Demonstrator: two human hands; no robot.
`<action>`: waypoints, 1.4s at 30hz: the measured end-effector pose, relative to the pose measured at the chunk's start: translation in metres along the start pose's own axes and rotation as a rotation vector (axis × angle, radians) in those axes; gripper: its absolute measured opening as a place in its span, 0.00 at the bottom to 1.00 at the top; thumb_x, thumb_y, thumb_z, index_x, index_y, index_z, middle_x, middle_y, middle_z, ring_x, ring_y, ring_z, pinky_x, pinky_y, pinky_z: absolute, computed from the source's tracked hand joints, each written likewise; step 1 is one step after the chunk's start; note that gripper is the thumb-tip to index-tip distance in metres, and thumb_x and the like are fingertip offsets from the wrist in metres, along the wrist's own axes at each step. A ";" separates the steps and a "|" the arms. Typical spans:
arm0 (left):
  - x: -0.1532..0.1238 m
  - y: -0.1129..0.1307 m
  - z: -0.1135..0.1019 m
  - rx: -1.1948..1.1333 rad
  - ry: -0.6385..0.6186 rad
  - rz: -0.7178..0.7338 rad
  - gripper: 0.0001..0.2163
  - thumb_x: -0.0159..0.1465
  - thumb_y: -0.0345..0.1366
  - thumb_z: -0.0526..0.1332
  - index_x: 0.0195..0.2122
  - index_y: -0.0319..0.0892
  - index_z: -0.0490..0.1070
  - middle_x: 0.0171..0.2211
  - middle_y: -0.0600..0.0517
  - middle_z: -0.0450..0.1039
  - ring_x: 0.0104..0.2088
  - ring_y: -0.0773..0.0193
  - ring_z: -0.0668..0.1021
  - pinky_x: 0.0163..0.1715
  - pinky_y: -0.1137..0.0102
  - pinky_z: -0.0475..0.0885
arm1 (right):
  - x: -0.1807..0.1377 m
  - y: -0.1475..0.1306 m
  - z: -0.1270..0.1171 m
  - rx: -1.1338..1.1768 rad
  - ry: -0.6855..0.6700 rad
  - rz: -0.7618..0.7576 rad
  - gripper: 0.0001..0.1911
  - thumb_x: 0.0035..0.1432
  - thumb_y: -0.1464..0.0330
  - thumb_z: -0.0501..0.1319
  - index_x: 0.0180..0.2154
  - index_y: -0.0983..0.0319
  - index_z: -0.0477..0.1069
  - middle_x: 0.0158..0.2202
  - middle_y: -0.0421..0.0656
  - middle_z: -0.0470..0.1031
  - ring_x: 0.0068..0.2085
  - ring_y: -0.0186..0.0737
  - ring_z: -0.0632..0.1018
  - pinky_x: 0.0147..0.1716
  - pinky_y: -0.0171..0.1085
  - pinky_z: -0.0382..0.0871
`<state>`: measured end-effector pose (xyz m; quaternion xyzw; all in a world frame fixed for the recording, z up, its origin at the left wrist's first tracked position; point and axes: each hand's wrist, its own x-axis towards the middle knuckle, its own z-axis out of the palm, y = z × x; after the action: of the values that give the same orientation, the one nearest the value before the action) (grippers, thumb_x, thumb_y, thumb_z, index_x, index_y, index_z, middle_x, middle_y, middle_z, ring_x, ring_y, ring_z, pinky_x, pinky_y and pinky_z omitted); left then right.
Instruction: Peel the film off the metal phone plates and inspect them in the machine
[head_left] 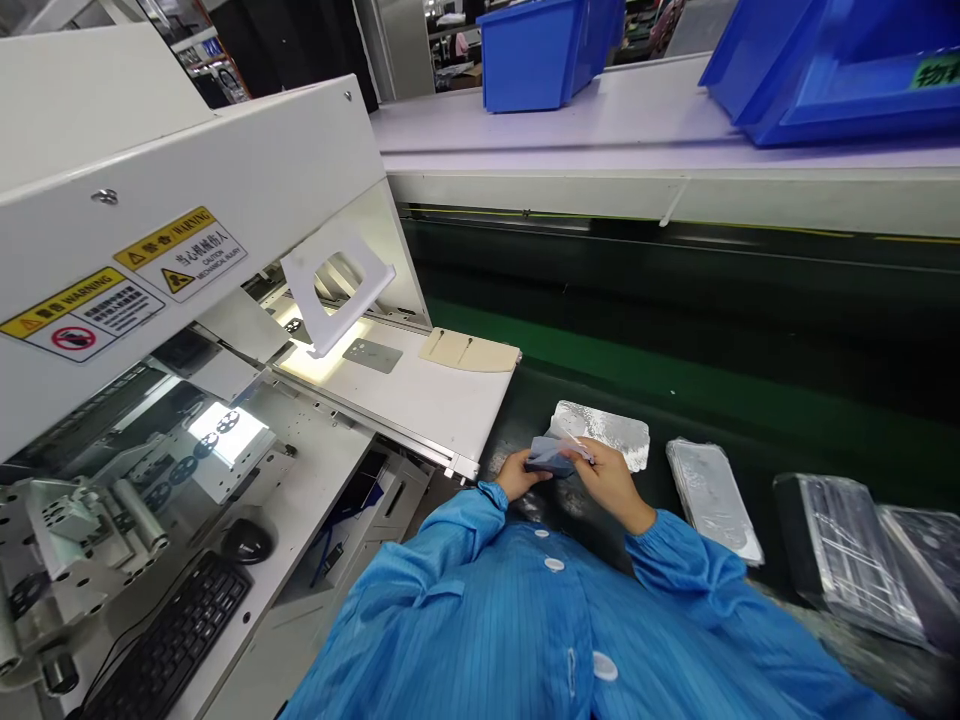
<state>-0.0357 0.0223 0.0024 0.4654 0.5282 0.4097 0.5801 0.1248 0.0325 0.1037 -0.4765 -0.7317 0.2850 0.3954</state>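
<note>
In front of my chest, my left hand (523,475) grips a small dark flat piece (541,466) by its near left edge. A thin, translucent bluish film (559,450) lies over that piece and stands up from it. My right hand (611,487) pinches the film's right side between thumb and fingers. Just beyond my hands, a shiny silver sheet (604,430) with rounded corners rests on the dark belt. To the right of it lies a stack of clear-wrapped flat pieces (712,497).
At left stands a white machine (300,150) with warning labels; its lit bed (450,410) carries a grey plate (373,355) and a beige card (469,351). A keyboard (172,640) and mouse (247,541) sit below. Wrapped dark trays (855,550) lie right; blue bins (525,60) stand above.
</note>
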 end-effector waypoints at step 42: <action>0.001 0.014 0.003 -0.006 0.058 -0.037 0.15 0.44 0.23 0.70 0.35 0.37 0.75 0.32 0.47 0.79 0.37 0.56 0.78 0.45 0.62 0.72 | 0.043 -0.032 -0.053 0.270 0.641 0.199 0.18 0.52 0.54 0.62 0.36 0.61 0.70 0.35 0.45 0.76 0.37 0.43 0.76 0.39 0.43 0.71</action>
<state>-0.0320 0.0258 0.0163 0.4419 0.5519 0.4139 0.5734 0.1447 0.0616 0.1701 -0.5539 -0.4766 0.2522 0.6344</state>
